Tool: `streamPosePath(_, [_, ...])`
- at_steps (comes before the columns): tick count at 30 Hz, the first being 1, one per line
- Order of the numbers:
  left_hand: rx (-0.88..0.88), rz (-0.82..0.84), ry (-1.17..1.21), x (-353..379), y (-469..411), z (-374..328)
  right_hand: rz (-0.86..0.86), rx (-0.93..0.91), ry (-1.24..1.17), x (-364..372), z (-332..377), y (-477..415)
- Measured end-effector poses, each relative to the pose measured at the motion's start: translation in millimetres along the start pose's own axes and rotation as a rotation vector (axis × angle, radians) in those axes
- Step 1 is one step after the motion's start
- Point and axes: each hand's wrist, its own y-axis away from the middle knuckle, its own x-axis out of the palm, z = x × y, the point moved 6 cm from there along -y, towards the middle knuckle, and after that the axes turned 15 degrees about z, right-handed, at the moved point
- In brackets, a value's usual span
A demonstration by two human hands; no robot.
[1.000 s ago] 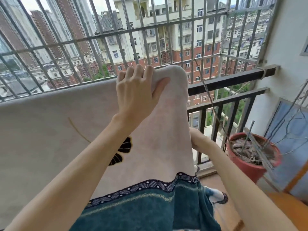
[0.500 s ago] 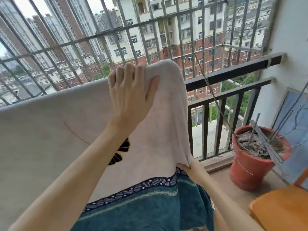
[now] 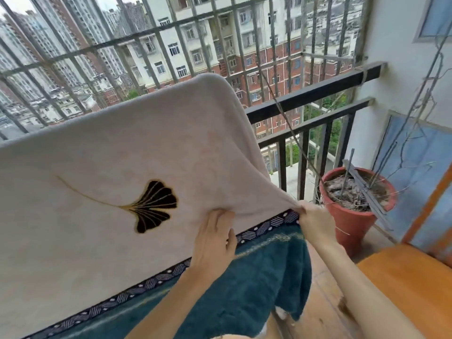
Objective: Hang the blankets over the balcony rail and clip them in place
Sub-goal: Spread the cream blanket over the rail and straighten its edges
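Left: the blanket (image 3: pixel 102 167), cream with a dark ginkgo-leaf motif (image 3: pixel 154 206) and a teal lower band behind a patterned border, hangs draped over the balcony rail (image 3: pixel 315 94); its long axis runs along the rail, up and to the left of both hands. Centre: the left hand (image 3: pixel 215 241) lies flat and open against the cloth just above the border, fingers (image 3: pixel 220 216) extended, pressing rather than gripping. Right of it: the right hand (image 3: pixel 315 223) has its fingers pinched closed on the blanket's right edge at the border, drawing the fabric into a taut fold toward the viewer. The edge thus lies directly at the right fingers, making that hand the nearer one for pulling the cloth square; the bare stretch of rail lies above and to the right of them. Far right: a red plant pot (image 3: pixel 352 216) with dry stems stands on the floor, clear of the hands. No clips are visible, so clipping appears not yet begun. No brand, label or legible writing is seen.
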Motion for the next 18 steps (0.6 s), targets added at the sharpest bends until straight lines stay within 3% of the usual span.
streamPosePath(2, [-0.013,0.002,-0.001,1.1,-2.1,1.6,0.086,-0.002,-0.128,15.9,1.8,-4.1])
streamPosePath(4, [-0.065,0.02,0.044,3.9,-4.8,5.7,0.434,-0.022,-0.135,50.9,10.4,-0.2])
streamPosePath(6, [-0.145,0.067,0.12,8.5,-7.3,12.3,0.822,-0.051,0.016,82.2,15.8,17.1])
streamPosePath(8, [-0.201,0.144,0.151,14.8,-6.4,15.6,1.048,-0.028,0.117,106.2,5.5,29.6])
streamPosePath(9, [-0.209,0.18,0.151,17.0,-6.0,14.8,1.061,-0.037,0.146,115.6,-3.1,28.9])
streamPosePath(12, [-0.22,0.278,0.251,20.4,-5.7,5.2,0.868,-0.012,0.147,115.5,-17.9,19.8])
streamPosePath(15, [-0.226,0.338,0.297,28.0,-12.0,-6.0,0.497,0.132,-0.155,90.7,-17.3,9.6])
streamPosePath(18, [-0.224,0.301,0.314,40.6,-23.0,-6.6,0.239,0.132,-0.289,64.2,-8.5,1.2])
